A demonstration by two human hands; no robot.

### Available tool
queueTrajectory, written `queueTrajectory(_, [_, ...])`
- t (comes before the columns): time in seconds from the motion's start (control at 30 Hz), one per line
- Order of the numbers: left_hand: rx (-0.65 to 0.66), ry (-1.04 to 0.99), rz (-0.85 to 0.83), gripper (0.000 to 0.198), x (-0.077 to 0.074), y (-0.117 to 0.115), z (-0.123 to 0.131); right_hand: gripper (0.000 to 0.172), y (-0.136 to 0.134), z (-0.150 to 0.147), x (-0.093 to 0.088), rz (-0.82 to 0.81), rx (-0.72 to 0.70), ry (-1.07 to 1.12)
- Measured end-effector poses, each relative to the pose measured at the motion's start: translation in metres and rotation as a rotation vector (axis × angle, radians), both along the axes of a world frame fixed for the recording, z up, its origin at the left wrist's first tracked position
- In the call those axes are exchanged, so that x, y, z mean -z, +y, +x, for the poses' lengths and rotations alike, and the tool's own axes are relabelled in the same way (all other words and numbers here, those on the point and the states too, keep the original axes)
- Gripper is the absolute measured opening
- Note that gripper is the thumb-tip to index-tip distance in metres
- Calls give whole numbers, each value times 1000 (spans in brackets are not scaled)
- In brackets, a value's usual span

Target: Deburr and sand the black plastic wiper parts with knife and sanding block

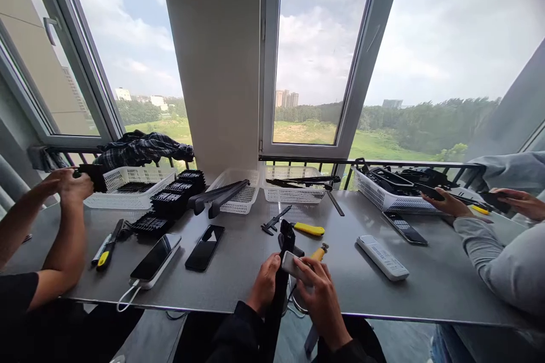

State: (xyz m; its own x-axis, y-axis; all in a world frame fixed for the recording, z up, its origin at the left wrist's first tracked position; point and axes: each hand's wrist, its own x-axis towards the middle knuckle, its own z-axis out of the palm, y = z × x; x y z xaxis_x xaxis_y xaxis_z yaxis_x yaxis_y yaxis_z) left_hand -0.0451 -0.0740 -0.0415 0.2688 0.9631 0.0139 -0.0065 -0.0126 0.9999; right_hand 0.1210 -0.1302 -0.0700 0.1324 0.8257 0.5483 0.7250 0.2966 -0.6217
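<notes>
My left hand [263, 285] is closed round a long black bar-shaped part [280, 290], which stands tilted at the table's front edge with its upper end over the tabletop. Against the side of that part, my right hand [320, 298] pinches a small light-grey block [293, 266]. Just behind the right fingers lies a yellow-handled tool [319, 252], partly covered. Beyond the hands are a yellow utility knife [309, 229] and a dark vernier caliper [275, 221]. The lower end of the black part runs down between my sleeves.
White baskets [238, 204] with black parts line the back of the grey table [238, 272]. Phones [205, 247], a power bank [382, 258] and stacked black parts [176, 195] lie around. Co-workers' hands [75, 184] work at the left and hold dark parts at the right.
</notes>
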Motion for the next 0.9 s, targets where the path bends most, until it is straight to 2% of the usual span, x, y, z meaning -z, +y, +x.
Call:
queueTrajectory(0.1, [-91,1,-55,74,6,2,-1,61,-20,-11,9,-16,-62,-25])
queueTrajectory(0.17, [-110,-7,-89,75,7,3,0,63,-24,-14,12,-29,-73,-39])
queueTrajectory(0.43, [-15,-3,-31,65,-2,-2,1,51,17,2,2,16,42,58])
queueTrajectory(0.6, [-47,75,-43,54,2,-1,-3,53,9,0,3,62,-7,88])
queueTrajectory(0.7, [-30,116,31,51,3,-2,-6,54,6,-2,-1,80,-32,70])
queueTrajectory(0.8, [18,159,123,48,3,-3,-9,57,7,-2,-3,71,3,61])
queueTrajectory(0.9, [19,163,143,47,0,-5,-8,56,8,-1,-4,42,-26,44])
